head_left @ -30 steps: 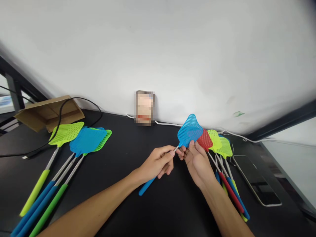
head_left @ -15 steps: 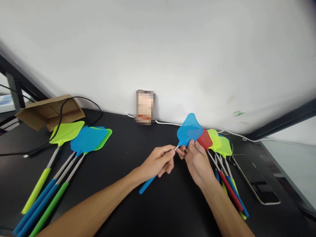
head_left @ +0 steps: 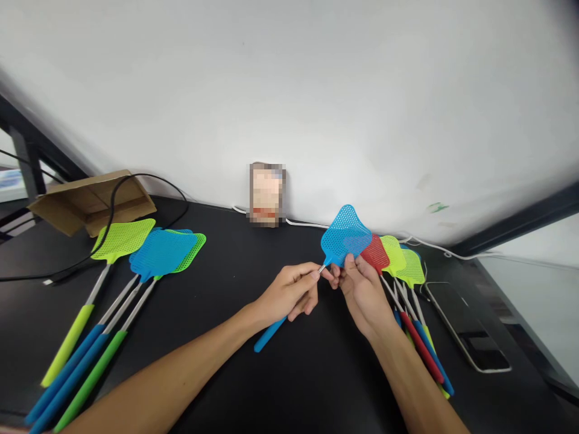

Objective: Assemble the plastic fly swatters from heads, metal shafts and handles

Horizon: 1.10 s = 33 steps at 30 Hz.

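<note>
A blue fly swatter [head_left: 344,236] is held slantwise over the table, its mesh head up and to the right, its blue handle end down to the left. My left hand [head_left: 294,292] is closed round its metal shaft just below the head. With thumb and fingers, my right hand [head_left: 359,283] pinches the lower right edge of the mesh. Behind that head, partly covered, lies a red fly swatter [head_left: 376,256] in a pile with yellow-green swatters [head_left: 411,268] and blue-handled ones. On the left rest a yellow-green swatter [head_left: 122,239], blue swatters [head_left: 165,253] and a green swatter [head_left: 184,265].
A phone [head_left: 470,328] lies at the right on the black table [head_left: 235,374]. An open cardboard box [head_left: 94,202] and a black cable [head_left: 113,211] are at the back left. A blurred-out upright object [head_left: 266,196] stands against the white wall [head_left: 289,90]; a white cable [head_left: 312,225] runs behind.
The blue swatter's head has shifted very slightly up and left, with both hands keeping their hold. Otherwise the scene looks the same.
</note>
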### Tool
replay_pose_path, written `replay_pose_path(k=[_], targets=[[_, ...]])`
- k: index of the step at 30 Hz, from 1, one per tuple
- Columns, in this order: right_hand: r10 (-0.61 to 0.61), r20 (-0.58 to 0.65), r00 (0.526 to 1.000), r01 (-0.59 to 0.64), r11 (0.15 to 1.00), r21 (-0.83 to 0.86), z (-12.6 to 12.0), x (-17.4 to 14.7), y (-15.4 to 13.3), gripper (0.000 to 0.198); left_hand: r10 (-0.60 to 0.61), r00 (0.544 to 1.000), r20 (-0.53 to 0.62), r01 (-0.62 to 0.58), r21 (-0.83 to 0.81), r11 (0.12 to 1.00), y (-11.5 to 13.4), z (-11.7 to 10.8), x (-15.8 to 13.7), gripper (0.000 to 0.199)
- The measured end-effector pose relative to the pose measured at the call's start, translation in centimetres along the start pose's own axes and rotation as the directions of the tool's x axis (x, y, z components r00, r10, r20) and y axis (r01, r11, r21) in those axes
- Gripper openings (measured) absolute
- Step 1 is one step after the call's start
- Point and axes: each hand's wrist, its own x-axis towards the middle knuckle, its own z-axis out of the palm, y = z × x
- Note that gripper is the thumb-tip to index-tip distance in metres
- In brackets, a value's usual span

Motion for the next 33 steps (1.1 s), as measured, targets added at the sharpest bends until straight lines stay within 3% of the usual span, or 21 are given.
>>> replay_pose_path(k=[5,10,17,18,20,22,24,26,29,31,33], targets=[[-0.139,-0.004,0.99,0.135,0.968,-0.211,-0.3,-0.1,-0.5,0.03,0.016,0.999,-0.052,-0.016,-0.002,1.0,-0.1,-0.1,0.0,0.045],[-0.269,-0.002,0.963,0.238,0.853,-0.465,-0.6,-0.2,-1.0,0.037,-0.008,0.997,-0.081,0.012,0.044,0.999,-0.4,0.0,-0.1,0.048],[-0.417,-0.124,0.901,0.143,0.553,-0.821,-0.2,-1.4,-1.5,0.042,0.007,0.993,-0.117,0.021,0.238,0.971,0.4,1.3,-0.7,0.043],[-0.406,-0.129,0.904,0.141,0.571,-0.809,-0.1,-1.5,-1.5,0.043,0.005,0.994,-0.11,0.021,0.239,0.971,0.4,1.3,-0.7,0.043],[-0.323,-0.143,0.935,0.141,0.712,-0.688,0.0,-1.4,-1.4,0.044,-0.013,0.996,-0.093,0.03,0.19,0.981,0.3,1.1,-0.5,0.043],[-0.185,-0.139,0.973,0.1,0.878,-0.468,0.1,-1.1,-1.2,0.051,-0.031,0.997,-0.065,0.034,0.052,0.998,0.2,0.7,-0.3,0.04],[-0.054,-0.144,0.988,0.013,0.962,-0.273,0.1,-0.6,-1.0,0.065,-0.05,0.999,-0.016,0.047,-0.161,0.986,0.2,0.5,-0.1,0.035],[0.077,-0.142,0.987,-0.097,0.986,-0.139,-0.1,0.0,-0.9,0.072,-0.078,0.995,0.056,0.093,-0.358,0.929,0.3,0.7,-0.2,0.03],[0.234,-0.026,0.972,-0.231,0.97,0.08,-0.4,0.5,-0.9,0.054,-0.119,0.976,0.182,0.195,-0.491,0.849,0.7,1.4,-0.7,0.025],[0.218,0.034,0.975,-0.22,0.96,0.175,-0.5,0.6,-1.1,0.039,-0.146,0.958,0.247,0.258,-0.517,0.816,0.8,1.8,-1.0,0.024],[0.12,0.017,0.993,-0.121,0.977,0.177,-0.6,0.5,-1.2,0.031,-0.155,0.953,0.261,0.276,-0.527,0.804,0.7,1.9,-1.1,0.024]])
